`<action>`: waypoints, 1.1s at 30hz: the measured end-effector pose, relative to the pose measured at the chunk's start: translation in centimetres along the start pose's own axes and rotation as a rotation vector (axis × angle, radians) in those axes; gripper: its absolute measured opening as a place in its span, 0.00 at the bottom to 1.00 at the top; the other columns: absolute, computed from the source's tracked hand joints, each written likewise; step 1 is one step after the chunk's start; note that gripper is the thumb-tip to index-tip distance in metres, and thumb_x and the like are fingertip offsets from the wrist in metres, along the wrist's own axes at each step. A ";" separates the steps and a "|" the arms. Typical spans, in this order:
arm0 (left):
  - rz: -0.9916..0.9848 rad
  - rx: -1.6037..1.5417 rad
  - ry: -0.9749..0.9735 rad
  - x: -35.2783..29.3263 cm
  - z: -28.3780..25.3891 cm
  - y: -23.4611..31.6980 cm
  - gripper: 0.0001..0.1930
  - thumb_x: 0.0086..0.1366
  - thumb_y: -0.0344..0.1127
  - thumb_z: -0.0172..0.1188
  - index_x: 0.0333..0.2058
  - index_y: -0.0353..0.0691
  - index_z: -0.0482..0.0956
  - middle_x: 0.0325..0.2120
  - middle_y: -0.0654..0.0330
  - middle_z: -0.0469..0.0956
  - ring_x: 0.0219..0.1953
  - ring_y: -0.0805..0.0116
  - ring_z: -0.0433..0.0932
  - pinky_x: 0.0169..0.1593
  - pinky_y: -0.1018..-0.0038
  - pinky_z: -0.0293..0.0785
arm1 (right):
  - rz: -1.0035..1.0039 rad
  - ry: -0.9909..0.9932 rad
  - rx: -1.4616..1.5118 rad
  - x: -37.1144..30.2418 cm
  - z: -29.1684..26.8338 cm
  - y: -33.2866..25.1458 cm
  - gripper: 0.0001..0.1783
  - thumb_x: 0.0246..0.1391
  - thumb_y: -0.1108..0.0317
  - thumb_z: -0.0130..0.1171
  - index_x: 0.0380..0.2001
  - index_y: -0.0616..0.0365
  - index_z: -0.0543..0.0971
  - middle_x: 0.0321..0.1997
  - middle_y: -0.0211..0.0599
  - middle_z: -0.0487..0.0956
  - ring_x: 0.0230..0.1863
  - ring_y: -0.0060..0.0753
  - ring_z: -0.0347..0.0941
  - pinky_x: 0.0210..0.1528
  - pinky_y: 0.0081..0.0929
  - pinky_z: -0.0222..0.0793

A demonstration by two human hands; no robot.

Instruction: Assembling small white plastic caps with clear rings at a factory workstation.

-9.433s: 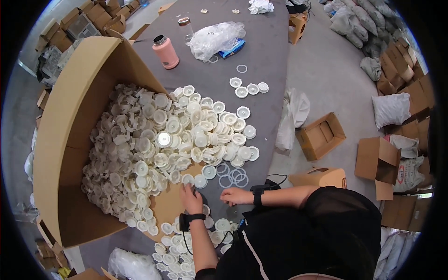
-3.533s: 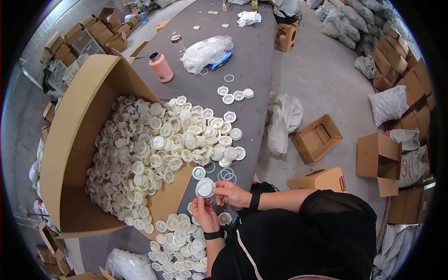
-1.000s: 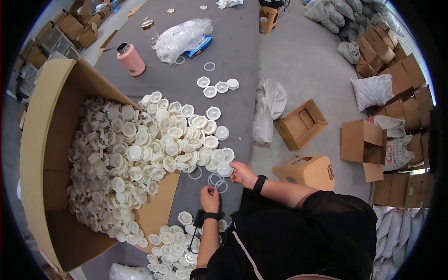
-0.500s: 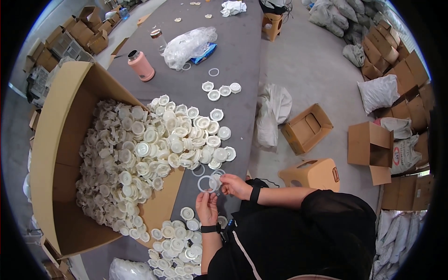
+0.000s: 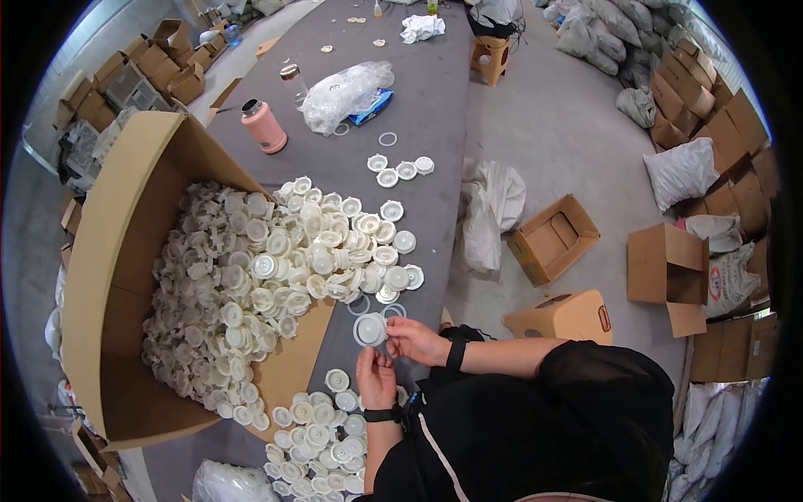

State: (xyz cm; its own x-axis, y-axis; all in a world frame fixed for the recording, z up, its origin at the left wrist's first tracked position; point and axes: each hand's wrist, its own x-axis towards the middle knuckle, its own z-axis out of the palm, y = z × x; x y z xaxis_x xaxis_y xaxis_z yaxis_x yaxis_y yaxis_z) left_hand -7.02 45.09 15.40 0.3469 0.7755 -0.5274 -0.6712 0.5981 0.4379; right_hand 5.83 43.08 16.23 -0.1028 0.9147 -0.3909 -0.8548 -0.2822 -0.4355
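My right hand [image 5: 416, 340] pinches a round white plastic cap [image 5: 370, 329] at its right edge, above the grey table. A thin translucent ring shows around that cap, the two lined up one over the other; whether the ring is seated cannot be made out. Just below, my left hand [image 5: 376, 376] has its fingertips closed at the ring's lower edge. Two loose rings [image 5: 358, 305] lie on the table beyond my hands. A large heap of similar white caps [image 5: 230, 284] spills from a tipped carton [image 5: 88, 276] on the left. More caps [image 5: 318, 427] lie by my left forearm.
A pink bottle [image 5: 264, 127], a clear bottle [image 5: 293, 82] and a plastic bag [image 5: 339, 94] on a blue packet stand farther up the table [image 5: 435, 109]. Several caps [image 5: 387, 177] sit apart there. Right of the table are an orange stool [image 5: 560, 318] and an open carton [image 5: 554, 238].
The cap in my right hand has moved left, from beside the ring to over it. My left hand stays at the ring's lower edge. The whole view has shifted slightly.
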 end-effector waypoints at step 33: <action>0.135 0.393 -0.097 -4.4 3.3 4.3 0.05 0.52 0.29 0.51 0.29 0.38 0.70 0.22 0.66 0.68 0.26 0.78 0.68 0.32 0.82 0.64 | 0.171 -0.274 -0.490 -2.3 4.2 -0.6 0.14 0.50 0.59 0.47 0.25 0.59 0.74 0.13 0.24 0.69 0.11 0.13 0.61 0.12 0.10 0.54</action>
State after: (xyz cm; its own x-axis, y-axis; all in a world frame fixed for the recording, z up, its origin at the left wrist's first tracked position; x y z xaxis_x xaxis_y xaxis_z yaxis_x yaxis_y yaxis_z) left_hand -9.31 44.87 22.01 0.3453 0.8565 -0.3836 -0.4208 0.5066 0.7525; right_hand 4.45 42.42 20.81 -0.4021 0.8673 -0.2933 -0.4861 -0.4738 -0.7343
